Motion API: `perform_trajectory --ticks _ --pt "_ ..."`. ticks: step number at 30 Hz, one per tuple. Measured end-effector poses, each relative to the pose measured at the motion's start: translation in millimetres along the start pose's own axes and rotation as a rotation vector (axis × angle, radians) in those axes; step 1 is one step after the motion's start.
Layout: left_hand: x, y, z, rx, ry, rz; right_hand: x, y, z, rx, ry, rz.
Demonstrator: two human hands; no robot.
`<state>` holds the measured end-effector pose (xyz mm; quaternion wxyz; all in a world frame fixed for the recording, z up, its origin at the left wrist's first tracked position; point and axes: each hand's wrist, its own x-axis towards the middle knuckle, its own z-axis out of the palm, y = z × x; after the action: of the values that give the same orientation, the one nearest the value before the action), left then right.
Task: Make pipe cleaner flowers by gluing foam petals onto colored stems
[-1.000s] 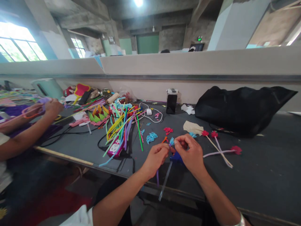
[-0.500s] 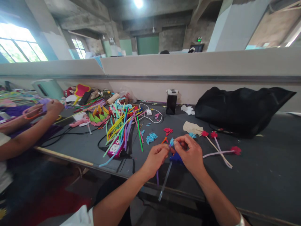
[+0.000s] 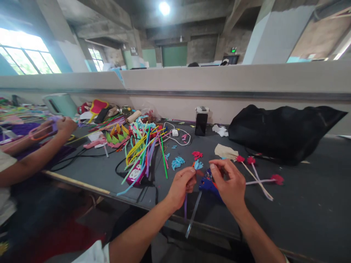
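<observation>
My left hand [image 3: 181, 186] is closed in a pinch on a purple pipe cleaner [image 3: 185, 206], which hangs down below the fist. A light-blue flower head [image 3: 197, 164] of short pipe-cleaner pieces shows just above its fingertips. Apart from the flower, to the right, my right hand [image 3: 229, 179] has thumb and forefinger drawn near each other; anything between them is too small to make out. Between and below the hands lies a blue glue gun [image 3: 208, 185], partly covered by the right hand. A clear glue stick [image 3: 193, 214] sticks out of it past the table's edge.
Small piles of blue pieces [image 3: 178, 163] and red pieces [image 3: 197, 155] lie ahead. Pipe-cleaner flowers [image 3: 257, 179] rest at right before a black bag [image 3: 282, 135]. Leftward are loose pipe cleaners [image 3: 145, 146], a purple power strip [image 3: 135, 174] and a co-worker's hands [image 3: 64, 128].
My right hand has come away from the blue flower and moved right, uncovering more of the glue gun. The left hand keeps its pinch and has shifted slightly left.
</observation>
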<state>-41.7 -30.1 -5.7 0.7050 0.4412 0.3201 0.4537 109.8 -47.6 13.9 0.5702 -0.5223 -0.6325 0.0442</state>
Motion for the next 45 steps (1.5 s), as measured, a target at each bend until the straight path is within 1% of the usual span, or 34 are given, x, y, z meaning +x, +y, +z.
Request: perform_trajectory --ticks 6,11,22,27,30,33,37,40,43,45 --pt "-1.0 -0.8 -1.1 -0.118 -0.019 0.010 -3.1 -3.3 0.0 0.015 0.022 -0.114" --pt "-1.8 -0.5 -2.8 -0.152 -0.036 0.024 -3.8 -5.4 0.6 0.042 0.009 -0.207" --pt "-2.9 -2.3 -3.4 -0.153 -0.040 0.054 -4.5 -8.7 1.2 0.071 -0.018 -0.197" --pt "-2.4 -3.2 -2.6 -0.173 -0.035 0.073 -5.7 -6.8 2.0 0.082 -0.033 -0.149" --pt "-1.5 -3.9 -2.8 -0.169 -0.005 0.073 -7.1 -5.3 2.5 0.082 -0.031 -0.098" --pt "-0.6 -3.5 -3.3 -0.146 0.035 0.064 -8.1 -3.4 3.4 0.085 -0.040 -0.016" --pt "1.3 -1.7 -3.7 -0.101 0.105 0.066 -8.0 -1.3 8.1 0.132 -0.089 0.103" --pt "2.8 0.0 -4.2 -0.079 0.142 0.078 -9.5 0.4 15.2 0.199 -0.168 0.193" --pt "2.9 2.4 -5.0 -0.109 0.108 0.089 -13.3 4.2 22.7 0.270 -0.226 0.278" --pt "1.3 4.3 -5.1 -0.141 0.043 0.069 -15.6 7.7 26.0 0.355 -0.233 0.330"
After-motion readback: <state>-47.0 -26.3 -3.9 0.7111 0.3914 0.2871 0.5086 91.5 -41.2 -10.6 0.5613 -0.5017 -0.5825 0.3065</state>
